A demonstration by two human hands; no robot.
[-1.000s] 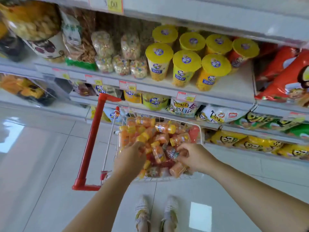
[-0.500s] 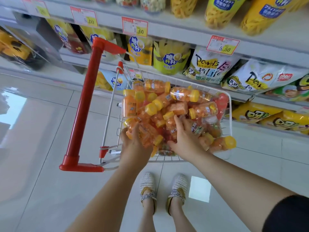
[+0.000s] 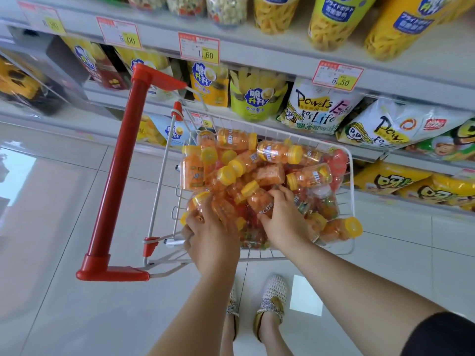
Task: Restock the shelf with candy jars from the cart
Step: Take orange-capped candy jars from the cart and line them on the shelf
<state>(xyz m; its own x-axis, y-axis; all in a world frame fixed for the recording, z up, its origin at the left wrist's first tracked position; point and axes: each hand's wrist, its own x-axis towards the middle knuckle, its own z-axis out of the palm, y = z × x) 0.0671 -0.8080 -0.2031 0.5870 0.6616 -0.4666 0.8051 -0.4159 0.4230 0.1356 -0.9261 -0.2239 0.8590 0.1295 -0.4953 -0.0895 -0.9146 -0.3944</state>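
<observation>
Right hand (image 3: 285,223): fingers curled round a clear plastic candy jar with yellow cap (image 3: 258,202), which lies on the heap in the white wire cart basket (image 3: 351,176), long axis pointing cap-first toward the white shelf (image 3: 257,56). Left hand (image 3: 210,237) curls round a second yellow-capped jar (image 3: 196,202) near the basket's left wall. Judgement: both jars lift up and forward.

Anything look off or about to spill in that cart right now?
Yes: one candy jar at the near right corner of the cart sticks out past the wire rim, yellow cap outward, and may drop to the floor. The rest lie heaped in a loose pile.
</observation>
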